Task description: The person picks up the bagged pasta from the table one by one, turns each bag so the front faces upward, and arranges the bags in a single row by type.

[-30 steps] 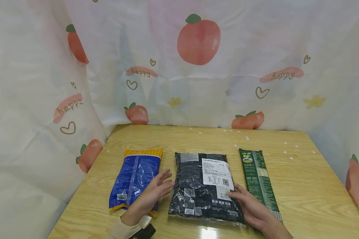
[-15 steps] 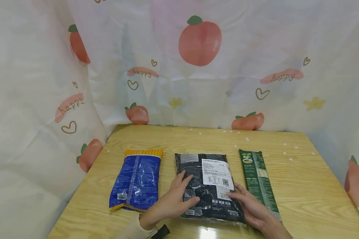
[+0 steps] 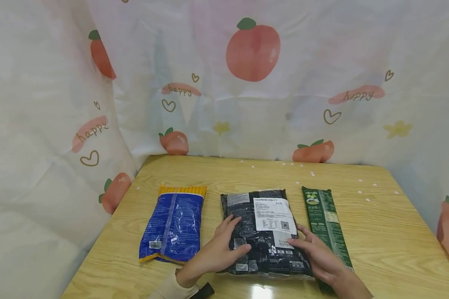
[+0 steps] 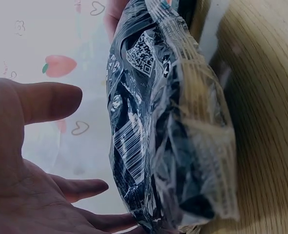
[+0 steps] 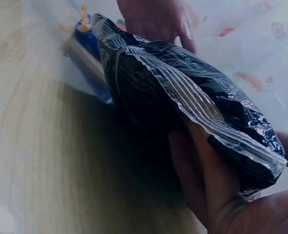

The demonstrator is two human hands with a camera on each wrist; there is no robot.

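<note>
A black plastic food bag (image 3: 262, 241) marked 1000g, with white labels on its upper right, lies between my hands. My right hand (image 3: 323, 257) grips its right edge, thumb on top. In the right wrist view, fingers (image 5: 217, 175) of that hand reach under the bag, whose near side is off the table. My left hand (image 3: 218, 253) is at the bag's left side with fingers spread. The left wrist view shows its thumb (image 4: 53, 100) apart from the bag and its lower fingers close to the bag's edge; whether they press on it I cannot tell.
A blue bag (image 3: 176, 224) with yellow ends lies to the left. Along the right side lies a long green packet (image 3: 327, 224), partly behind my right hand. The wooden table (image 3: 389, 232) has small white specks near its back edge, where a fruit-print curtain (image 3: 254, 124) hangs.
My left hand has moved right, from the gap beside the blue bag onto the black bag's left side. The black bag has shifted and tilted slightly; my right hand keeps its grip.
</note>
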